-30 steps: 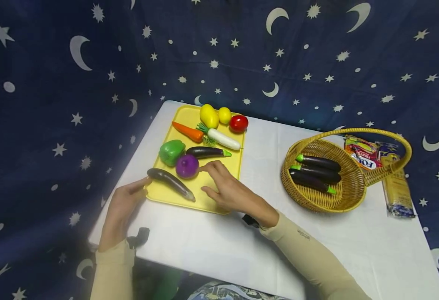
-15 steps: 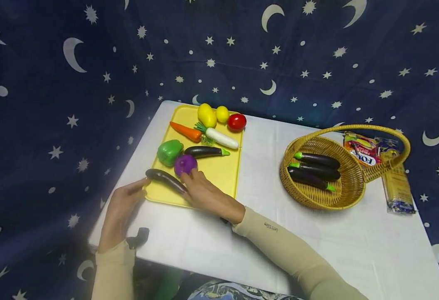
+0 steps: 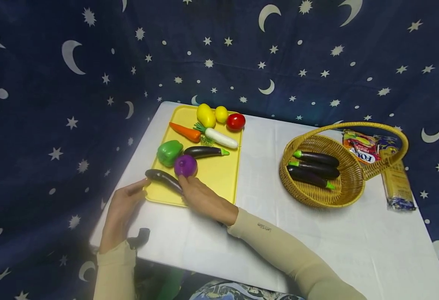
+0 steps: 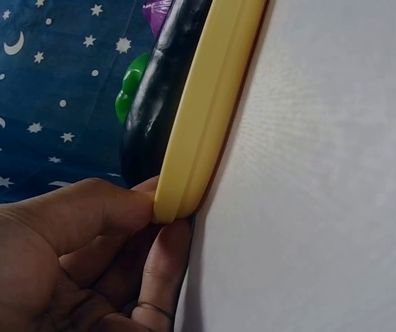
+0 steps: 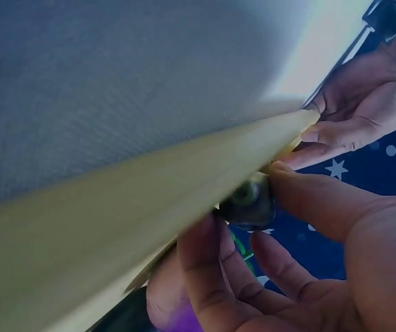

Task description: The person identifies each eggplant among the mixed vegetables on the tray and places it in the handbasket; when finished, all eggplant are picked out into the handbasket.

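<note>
Though it is dark, the curved eggplant (image 3: 163, 177) gleams.

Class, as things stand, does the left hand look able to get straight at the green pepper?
Probably not directly: the left hand pinches the corner of the yellow tray, and the nearest eggplant lies between it and the green pepper.

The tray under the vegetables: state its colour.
Yellow; the tray shows best in the head view.
</note>
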`<state>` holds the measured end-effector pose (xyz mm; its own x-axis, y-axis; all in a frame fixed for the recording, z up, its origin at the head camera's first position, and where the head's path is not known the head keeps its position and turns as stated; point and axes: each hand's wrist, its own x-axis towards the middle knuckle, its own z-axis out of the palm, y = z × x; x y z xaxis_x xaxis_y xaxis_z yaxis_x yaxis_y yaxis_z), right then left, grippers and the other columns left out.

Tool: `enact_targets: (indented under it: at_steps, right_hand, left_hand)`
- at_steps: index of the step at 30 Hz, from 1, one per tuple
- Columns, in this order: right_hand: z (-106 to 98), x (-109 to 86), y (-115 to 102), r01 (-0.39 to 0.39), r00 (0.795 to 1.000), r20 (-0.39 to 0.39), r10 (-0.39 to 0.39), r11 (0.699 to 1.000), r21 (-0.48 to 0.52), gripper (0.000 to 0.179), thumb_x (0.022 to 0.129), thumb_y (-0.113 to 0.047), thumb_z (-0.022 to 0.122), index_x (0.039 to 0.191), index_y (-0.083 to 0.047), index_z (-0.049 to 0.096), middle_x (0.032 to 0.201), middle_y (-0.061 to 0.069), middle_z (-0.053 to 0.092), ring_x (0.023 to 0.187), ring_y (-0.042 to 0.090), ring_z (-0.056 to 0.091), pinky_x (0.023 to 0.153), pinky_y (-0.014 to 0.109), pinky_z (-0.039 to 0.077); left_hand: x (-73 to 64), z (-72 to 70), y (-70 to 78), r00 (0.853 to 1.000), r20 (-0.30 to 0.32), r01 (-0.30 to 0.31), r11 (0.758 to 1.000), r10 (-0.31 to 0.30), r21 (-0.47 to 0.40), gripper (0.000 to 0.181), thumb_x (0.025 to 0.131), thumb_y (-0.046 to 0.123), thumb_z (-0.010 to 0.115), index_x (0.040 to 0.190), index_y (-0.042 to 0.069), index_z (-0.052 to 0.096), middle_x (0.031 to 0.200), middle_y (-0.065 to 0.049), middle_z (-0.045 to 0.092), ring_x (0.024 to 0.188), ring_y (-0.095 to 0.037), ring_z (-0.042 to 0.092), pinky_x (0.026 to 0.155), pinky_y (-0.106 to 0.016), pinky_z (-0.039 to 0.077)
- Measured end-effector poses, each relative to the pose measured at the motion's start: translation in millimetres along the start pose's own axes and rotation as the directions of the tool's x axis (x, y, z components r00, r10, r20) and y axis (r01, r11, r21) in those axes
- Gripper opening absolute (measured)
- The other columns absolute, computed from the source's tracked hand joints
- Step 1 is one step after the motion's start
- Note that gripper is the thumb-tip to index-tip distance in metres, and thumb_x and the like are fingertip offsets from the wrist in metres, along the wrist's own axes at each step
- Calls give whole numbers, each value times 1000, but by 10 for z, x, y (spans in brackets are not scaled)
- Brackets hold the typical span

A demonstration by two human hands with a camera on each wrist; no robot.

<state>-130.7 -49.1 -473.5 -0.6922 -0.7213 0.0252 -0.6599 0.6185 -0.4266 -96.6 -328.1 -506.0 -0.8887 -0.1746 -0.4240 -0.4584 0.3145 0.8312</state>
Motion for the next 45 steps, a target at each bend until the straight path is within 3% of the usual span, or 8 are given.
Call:
enact_targets:
  at_steps: [5,9,15,21,26,35,41,45]
  right_hand:
    - [-5,-34,47,1,1000,-30,-1,1000,5,31,104,-7,58,133,-7,47,98,3,54,89,19,56,79,31,55]
    - [-54,-91,93,-14,999,-51,15,1000,22,27,104,-5,57,130,-7,52,100,4,57,90,18,57,77,30,55]
    - [-194,-213,165,-49,995,-85,51,998,26,35,106,-4,57,140,-9,59,96,6,62,84,17,58,67,27,49]
    - [-446,-400,250,1,985,-174,0,1000,6,20,102,-1,66,120,-6,68,100,6,63,93,22,61,77,30,55]
    - [-711,-628,328,57,956,-288,-58,998,-10,14,99,2,70,109,-7,74,105,7,66,98,22,66,84,32,61]
    - [-1250,-1234,453,101,894,-439,-90,995,3,28,90,6,79,111,-12,81,112,5,70,102,18,71,87,31,65]
    - [-1608,-1696,587,8,859,-511,-31,999,-48,39,84,11,82,115,-13,82,115,3,72,104,16,68,96,2,48]
    - [-1839,-2005,682,-39,829,-559,-13,996,-81,43,80,16,82,113,-12,83,116,5,73,106,12,65,95,-6,40]
  left_hand:
    - [15,24,-8,1000,-12,10,1000,-10,-9,52,101,20,68,152,15,59,164,-7,52,162,-32,36,136,-53,26]
    - [6,16,4,1000,-15,-15,1000,15,4,51,101,18,67,151,13,59,164,-8,51,163,-34,35,136,-55,24]
    - [-17,-19,-8,1000,-9,-20,1000,21,18,51,102,19,67,152,13,59,166,-6,48,164,-34,31,137,-55,22]
    - [-7,-35,-29,1000,-29,5,1000,-4,22,51,102,19,67,152,14,59,166,-6,49,163,-32,33,137,-53,23]
    - [10,-15,-24,999,-37,8,1000,-7,20,50,102,16,66,151,13,60,166,-7,49,163,-32,34,136,-52,26]
    - [30,17,-5,999,-41,-2,999,4,35,49,101,16,66,150,13,62,165,-7,50,163,-33,35,136,-52,26]
    - [42,25,3,999,-40,11,999,-9,46,49,101,17,67,149,15,62,166,-8,49,163,-34,34,137,-53,25]
    - [31,26,4,999,-36,19,998,-17,55,49,100,16,66,149,15,62,165,-7,50,163,-34,34,137,-53,25]
